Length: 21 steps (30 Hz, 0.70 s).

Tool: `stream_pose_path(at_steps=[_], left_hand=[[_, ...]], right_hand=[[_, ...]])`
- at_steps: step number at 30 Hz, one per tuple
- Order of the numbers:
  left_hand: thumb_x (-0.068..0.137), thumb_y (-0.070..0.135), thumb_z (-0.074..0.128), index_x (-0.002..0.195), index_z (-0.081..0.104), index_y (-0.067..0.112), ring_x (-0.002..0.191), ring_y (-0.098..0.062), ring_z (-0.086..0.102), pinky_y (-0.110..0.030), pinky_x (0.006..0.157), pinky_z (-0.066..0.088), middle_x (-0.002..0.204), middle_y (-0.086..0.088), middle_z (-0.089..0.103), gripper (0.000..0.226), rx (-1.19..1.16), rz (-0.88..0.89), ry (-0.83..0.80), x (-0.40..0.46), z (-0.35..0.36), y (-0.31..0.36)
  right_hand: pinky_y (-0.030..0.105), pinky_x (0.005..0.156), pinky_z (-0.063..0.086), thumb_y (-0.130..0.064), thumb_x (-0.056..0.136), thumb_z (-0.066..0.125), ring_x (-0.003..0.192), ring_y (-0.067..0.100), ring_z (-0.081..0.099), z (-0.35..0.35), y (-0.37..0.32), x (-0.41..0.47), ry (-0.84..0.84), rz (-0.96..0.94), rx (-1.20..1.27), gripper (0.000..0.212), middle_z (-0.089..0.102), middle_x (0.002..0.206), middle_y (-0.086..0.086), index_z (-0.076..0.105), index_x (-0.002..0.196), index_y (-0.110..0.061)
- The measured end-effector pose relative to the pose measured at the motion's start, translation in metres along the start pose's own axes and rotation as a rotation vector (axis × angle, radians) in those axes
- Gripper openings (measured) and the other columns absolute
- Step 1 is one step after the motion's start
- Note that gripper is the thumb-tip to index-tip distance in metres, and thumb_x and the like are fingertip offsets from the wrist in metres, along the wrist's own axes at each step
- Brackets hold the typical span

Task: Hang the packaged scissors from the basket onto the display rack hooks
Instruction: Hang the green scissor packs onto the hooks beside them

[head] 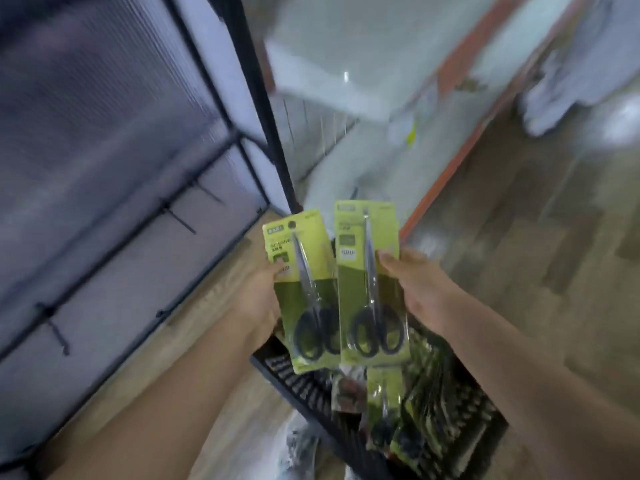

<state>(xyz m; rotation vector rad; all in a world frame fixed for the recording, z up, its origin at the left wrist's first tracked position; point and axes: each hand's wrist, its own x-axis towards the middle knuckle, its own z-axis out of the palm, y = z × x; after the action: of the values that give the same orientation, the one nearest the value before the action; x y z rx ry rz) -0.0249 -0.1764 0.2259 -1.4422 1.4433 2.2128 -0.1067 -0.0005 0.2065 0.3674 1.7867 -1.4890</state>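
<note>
Holding two green-carded packs of black-handled scissors side by side at centre frame, we grip one pack (304, 292) in our left hand (258, 299), the other pack (372, 282) in our right hand (415, 289), above the basket (294, 379); rack (114, 216) hooks upper left.

- Hands in view: two – left hand (261, 299), right hand (420, 289).
- Held scissor packs: two – left pack (304, 289), right pack (372, 282).
- Basket (294, 379): one; further packs (415, 410) inside, count unclear.
- Rack hooks (55, 327): about five visible, blurred.
</note>
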Motion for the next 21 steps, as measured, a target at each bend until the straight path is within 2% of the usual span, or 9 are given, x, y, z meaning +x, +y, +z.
stream_pose_path(at_steps=[2,4,6,8,10,13,16,18,21], left_hand=[[0.101,0.021,0.038,0.09,0.062,0.009,0.058,-0.021,0.069,-0.031,0.057,0.057,0.068,-0.007,0.072,0.029,-0.088,0.069,-0.054,-0.057,0.003,0.053],[0.1,0.02,0.038,0.089,0.064,0.003,0.055,-0.023,0.069,-0.027,0.044,0.053,0.068,-0.012,0.072,0.033,-0.146,0.149,-0.137,-0.119,0.005,0.106],[0.099,0.02,0.04,0.095,0.064,-0.003,0.06,-0.026,0.07,-0.029,0.047,0.054,0.075,-0.017,0.072,0.034,-0.151,0.274,-0.179,-0.173,-0.001,0.155],[0.099,0.023,0.042,0.104,0.064,-0.004,0.074,-0.028,0.071,-0.036,0.065,0.058,0.088,-0.017,0.073,0.035,-0.112,0.407,-0.129,-0.224,-0.014,0.199],[0.098,0.025,0.045,0.107,0.064,-0.004,0.081,-0.028,0.069,-0.043,0.08,0.055,0.095,-0.016,0.072,0.036,-0.099,0.524,-0.076,-0.277,-0.034,0.239],[0.097,0.024,0.049,0.104,0.063,-0.002,0.071,-0.024,0.068,-0.038,0.068,0.056,0.087,-0.013,0.072,0.031,-0.114,0.696,0.023,-0.353,-0.067,0.284],[0.097,0.023,0.051,0.09,0.064,0.006,0.061,-0.018,0.068,-0.028,0.054,0.056,0.077,-0.008,0.073,0.023,-0.149,0.81,0.06,-0.42,-0.097,0.307],[0.096,0.021,0.052,0.088,0.065,0.007,0.06,-0.016,0.068,-0.026,0.052,0.055,0.076,-0.005,0.073,0.021,-0.188,0.879,0.112,-0.455,-0.121,0.309],[0.094,0.022,0.055,0.096,0.067,0.006,0.067,-0.019,0.068,-0.03,0.055,0.057,0.085,-0.009,0.073,0.02,-0.232,0.927,0.211,-0.492,-0.157,0.3]], right_hand=[[0.048,0.101,0.042,-0.03,0.093,0.057,0.114,0.031,0.057,0.007,-0.063,-0.045,-0.024,-0.136,-0.031,0.025,0.065,0.117,0.009,0.063,0.112,-0.014],[0.043,0.095,0.047,-0.02,0.094,0.054,0.103,0.033,0.063,0.018,-0.128,-0.095,-0.085,-0.237,-0.03,0.016,0.07,0.103,0.01,0.065,0.102,-0.011],[0.037,0.087,0.05,-0.02,0.095,0.053,0.091,0.028,0.066,0.031,-0.187,-0.149,-0.142,-0.332,-0.058,0.016,0.071,0.095,0.008,0.065,0.1,-0.01],[0.041,0.092,0.05,-0.028,0.094,0.055,0.093,0.027,0.066,0.046,-0.239,-0.2,-0.178,-0.425,-0.109,0.018,0.072,0.096,0.006,0.066,0.1,-0.014],[0.046,0.097,0.047,-0.034,0.093,0.057,0.1,0.025,0.065,0.062,-0.285,-0.25,-0.209,-0.512,-0.14,0.02,0.072,0.102,0.002,0.067,0.102,-0.019],[0.045,0.099,0.046,-0.038,0.09,0.059,0.105,0.024,0.063,0.096,-0.341,-0.321,-0.291,-0.637,-0.14,0.024,0.069,0.108,0.0,0.065,0.105,-0.021],[0.047,0.103,0.041,-0.05,0.08,0.06,0.114,0.022,0.057,0.131,-0.37,-0.375,-0.364,-0.745,-0.15,0.044,0.064,0.119,-0.002,0.061,0.115,-0.022],[0.047,0.106,0.037,-0.041,0.09,0.057,0.117,0.021,0.055,0.157,-0.374,-0.403,-0.453,-0.766,-0.147,0.035,0.064,0.121,-0.002,0.06,0.118,-0.02],[0.032,0.098,0.038,-0.031,0.095,0.053,0.114,0.014,0.055,0.19,-0.366,-0.437,-0.553,-0.795,-0.151,0.02,0.064,0.116,-0.005,0.06,0.11,-0.019]])
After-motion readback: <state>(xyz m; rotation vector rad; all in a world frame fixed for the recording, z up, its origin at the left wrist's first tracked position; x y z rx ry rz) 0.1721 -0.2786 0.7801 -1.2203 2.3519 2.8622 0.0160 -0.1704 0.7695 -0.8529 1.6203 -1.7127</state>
